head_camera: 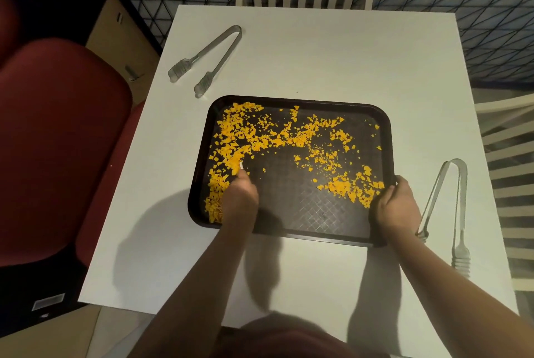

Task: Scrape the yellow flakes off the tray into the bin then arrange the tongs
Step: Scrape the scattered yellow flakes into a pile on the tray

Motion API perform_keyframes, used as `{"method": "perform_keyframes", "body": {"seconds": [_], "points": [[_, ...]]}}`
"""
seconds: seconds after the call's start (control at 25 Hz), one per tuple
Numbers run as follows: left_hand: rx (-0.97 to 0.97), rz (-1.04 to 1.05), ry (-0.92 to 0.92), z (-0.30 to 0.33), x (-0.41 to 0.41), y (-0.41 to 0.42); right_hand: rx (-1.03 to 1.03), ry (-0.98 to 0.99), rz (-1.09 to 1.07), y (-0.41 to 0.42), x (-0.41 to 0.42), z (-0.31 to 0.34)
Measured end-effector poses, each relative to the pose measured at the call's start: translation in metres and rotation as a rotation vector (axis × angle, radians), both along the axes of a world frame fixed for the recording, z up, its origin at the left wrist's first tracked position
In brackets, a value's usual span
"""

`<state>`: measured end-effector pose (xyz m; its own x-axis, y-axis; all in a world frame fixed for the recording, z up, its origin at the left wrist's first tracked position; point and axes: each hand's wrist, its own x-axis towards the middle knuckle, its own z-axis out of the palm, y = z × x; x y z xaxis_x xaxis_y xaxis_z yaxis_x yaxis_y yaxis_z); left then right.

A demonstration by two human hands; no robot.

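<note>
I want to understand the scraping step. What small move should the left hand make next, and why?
Probably sweep the left hand toward the tray's left edge. It holds a small white scraper beside a thick band of yellow flakes, and the right hand grips the tray's right rim to steady it.

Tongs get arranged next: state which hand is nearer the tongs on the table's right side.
Right. The right hand grips the tray edge beside those tongs; the left hand is across the tray.

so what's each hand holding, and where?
Right hand grips the dark plastic tray at its near right corner. Left hand holds a small white scraper.
</note>
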<state>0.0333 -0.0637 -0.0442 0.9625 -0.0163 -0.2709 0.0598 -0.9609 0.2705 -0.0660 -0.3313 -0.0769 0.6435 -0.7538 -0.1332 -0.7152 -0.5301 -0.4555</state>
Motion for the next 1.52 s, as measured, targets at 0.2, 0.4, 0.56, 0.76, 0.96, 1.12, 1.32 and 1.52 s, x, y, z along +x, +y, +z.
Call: {"method": "perform_keyframes", "body": {"seconds": [0.2,0.4,0.56,0.76,0.96,1.12,1.32,1.52], "points": [[-0.059,-0.143,0.033,0.003,0.008,-0.045,0.000,-0.015,0.004,0.000,0.000,0.001],[-0.045,-0.190,0.077,0.002,0.014,-0.072,0.018,-0.016,0.011,-0.001,-0.001,0.001],[-0.021,0.048,0.139,-0.006,0.011,-0.022,0.029,-0.036,0.019,-0.002,-0.002,0.001],[-0.062,0.094,-0.049,-0.002,-0.007,0.000,0.053,-0.030,0.021,-0.003,-0.002,0.001],[-0.066,-0.163,-0.028,0.002,0.015,-0.084,0.058,-0.036,0.018,-0.004,-0.003,0.000],[-0.023,-0.125,0.063,-0.004,0.016,-0.094,0.062,-0.044,0.013,-0.005,-0.002,-0.001],[-0.010,0.011,-0.072,-0.007,-0.022,-0.024,0.056,-0.048,-0.005,-0.003,-0.003,-0.002],[-0.080,0.140,-0.060,0.005,-0.019,-0.011,0.057,-0.057,-0.010,-0.003,-0.002,-0.002]]}}
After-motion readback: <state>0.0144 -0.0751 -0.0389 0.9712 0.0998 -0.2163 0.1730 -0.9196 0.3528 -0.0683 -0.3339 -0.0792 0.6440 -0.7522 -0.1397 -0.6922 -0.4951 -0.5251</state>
